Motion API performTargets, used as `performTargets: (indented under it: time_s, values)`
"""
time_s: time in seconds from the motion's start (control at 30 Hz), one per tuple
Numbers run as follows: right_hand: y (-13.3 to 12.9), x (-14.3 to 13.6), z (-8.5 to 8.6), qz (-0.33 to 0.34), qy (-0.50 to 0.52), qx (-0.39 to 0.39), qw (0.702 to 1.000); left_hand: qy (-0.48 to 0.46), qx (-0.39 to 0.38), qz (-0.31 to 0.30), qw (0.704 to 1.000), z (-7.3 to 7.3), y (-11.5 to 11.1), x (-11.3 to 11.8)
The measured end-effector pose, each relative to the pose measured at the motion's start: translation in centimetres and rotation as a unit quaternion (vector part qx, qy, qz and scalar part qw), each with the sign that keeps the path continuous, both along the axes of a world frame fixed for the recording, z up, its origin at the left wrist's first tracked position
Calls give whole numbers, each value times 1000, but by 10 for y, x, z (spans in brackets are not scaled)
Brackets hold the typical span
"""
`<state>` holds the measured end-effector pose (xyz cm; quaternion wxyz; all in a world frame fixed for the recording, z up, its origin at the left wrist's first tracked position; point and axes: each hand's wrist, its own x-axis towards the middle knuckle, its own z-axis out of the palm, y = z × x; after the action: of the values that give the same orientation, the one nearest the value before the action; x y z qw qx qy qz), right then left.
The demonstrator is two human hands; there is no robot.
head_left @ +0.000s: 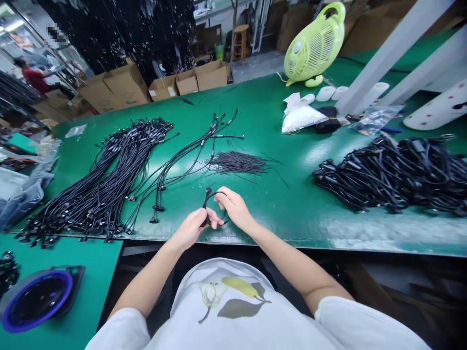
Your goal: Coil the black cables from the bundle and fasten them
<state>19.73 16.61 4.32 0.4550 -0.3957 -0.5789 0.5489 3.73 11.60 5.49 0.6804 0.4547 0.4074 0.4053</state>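
Note:
Near the front edge of the green table, a black cable [208,194] is bent into a loop between my two hands. My left hand [195,226] is closed around the gathered side of the loop, fingers wrapped round it. On the loop's right side, my right hand [233,208] pinches the cable with curled fingers. Just beyond my hands lies a pile of thin black ties [239,163]. A few loose cables [175,158] with connectors stretch out to the left of that pile. Further left spreads a large bundle of straight black cables [105,180].
Coiled black cables [397,172] are heaped at the right. Behind them stand a white plastic bag [302,118], white rolls [326,93], grey posts [394,53] and a green fan [315,46]. A blue-rimmed bowl [67,291] sits lower left. Cardboard boxes [211,75] line the far side.

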Motion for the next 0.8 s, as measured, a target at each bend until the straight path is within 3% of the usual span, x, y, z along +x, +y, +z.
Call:
performTargets:
  time_s: [0.07, 0.17, 0.3, 0.4, 0.5, 0.67, 0.8]
  values:
    - [-3, -7, -7, -11, 102, -88, 991, -17, -25, 34, 999, -7, -5, 4]
    - [-4, -9, -10, 32, 199, -169, 965, -7, -12, 91, 996, -14, -13, 2]
    - [-11, -15, -7, 17, 227, -187, 956, 141, 41, 13, 989, -21, -15, -3]
    - [-23, -29, -1, -67, 233, -161, 957, 220, 100, -51, 969, -27, -11, -1]
    - [-30, -41, 3, -123, 227, -109, 960, 216, 137, -78, 964, -28, -7, 3]
    - [-30, -34, 7, -63, 201, -99, 973, 178, 84, -129, 972, -20, -7, 4]
    - [-25, -22, 11, 22, 101, -24, 994, 272, 57, -89, 956, -22, -10, 10]
